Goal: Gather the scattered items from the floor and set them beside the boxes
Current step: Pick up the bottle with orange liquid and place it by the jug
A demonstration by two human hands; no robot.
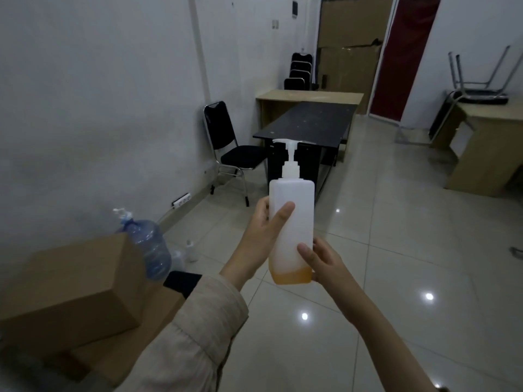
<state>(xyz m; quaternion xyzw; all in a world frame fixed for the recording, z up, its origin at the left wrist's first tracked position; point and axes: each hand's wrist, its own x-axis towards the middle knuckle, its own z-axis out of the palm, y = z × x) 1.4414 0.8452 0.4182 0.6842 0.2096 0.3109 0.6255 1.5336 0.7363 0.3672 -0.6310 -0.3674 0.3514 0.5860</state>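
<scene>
The pump bottle (pixel 291 230) is kept upright, clamped by left grip (pixel 261 236) and right grip (pixel 322 261), probably against spilling; boxes (pixel 73 290) at eight o'clock.

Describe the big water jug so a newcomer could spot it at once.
Find the cardboard boxes at the lower left, near the white wall. The water jug stands just behind them. It is blue and see-through with a white pump on top, unlike the small white bottle beside it.
</scene>
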